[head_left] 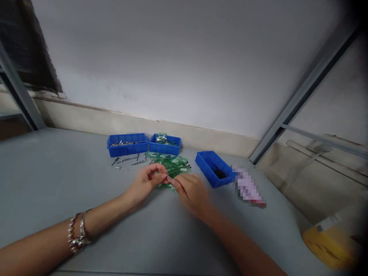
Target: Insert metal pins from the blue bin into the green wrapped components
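Note:
A thin, pale metal-looking rod (170, 178) spans the small gap between my hands, above the table. My left hand (149, 179), with bracelets at its wrist, pinches one end between thumb and fingertips. Closed around the other end is my right hand (191, 191), slightly blurred, its fingers hiding part of the rod. Just beyond the hands lies a heap of green plastic pieces (169, 163) with white and dark parts among them. To its left, several slim metal rods (130, 159) are scattered loosely on the table.
Along the wall stand a blue bin (128, 150) of metal rods and a second blue bin (165, 148) with green pieces. A third blue bin (211, 172), right, holds black parts. A blurred-out pinkish item (248, 186) lies beside it. The grey table (71, 172) meets the wall; metal posts flank it.

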The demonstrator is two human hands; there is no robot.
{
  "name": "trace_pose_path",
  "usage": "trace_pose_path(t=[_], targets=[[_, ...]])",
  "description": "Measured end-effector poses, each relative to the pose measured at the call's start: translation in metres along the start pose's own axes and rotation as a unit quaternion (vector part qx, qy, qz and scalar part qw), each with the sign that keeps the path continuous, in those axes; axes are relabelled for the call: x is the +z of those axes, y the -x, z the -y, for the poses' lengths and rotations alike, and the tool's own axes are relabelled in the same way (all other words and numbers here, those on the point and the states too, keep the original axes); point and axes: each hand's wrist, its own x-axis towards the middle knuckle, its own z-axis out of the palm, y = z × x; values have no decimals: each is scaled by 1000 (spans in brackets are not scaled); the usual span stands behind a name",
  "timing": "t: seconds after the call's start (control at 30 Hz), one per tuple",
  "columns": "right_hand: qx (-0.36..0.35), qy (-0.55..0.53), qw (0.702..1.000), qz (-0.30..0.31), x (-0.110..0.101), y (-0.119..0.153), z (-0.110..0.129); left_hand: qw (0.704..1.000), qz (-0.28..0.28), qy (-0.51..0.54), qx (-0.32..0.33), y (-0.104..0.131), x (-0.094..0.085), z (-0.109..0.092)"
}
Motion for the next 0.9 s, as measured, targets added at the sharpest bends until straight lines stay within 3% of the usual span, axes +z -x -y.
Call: trace_pose_path(t=[0.1, 0.2, 0.3, 0.4, 0.67, 0.9], targets=[[32, -27, 999, 15, 7, 7, 2, 1000, 16, -17, -6, 0, 0, 7], [35, -65, 997, 17, 7, 11, -7, 993, 57, -104, -1, -1, -1, 8], [16, -79, 996, 31, 9, 11, -13, 963, 89, -253, 32, -2, -2, 7], [12, -76, 997, 27, 11, 11, -13, 929, 87, -353, 77, 0, -3, 6], [55, -158, 986, -1, 7, 9, -9, 919, 49, -355, 165, 3, -5, 7], [55, -180, 982, -29, 11, 11, -11, 921, 67, -360, 134, 0, -7, 12]])
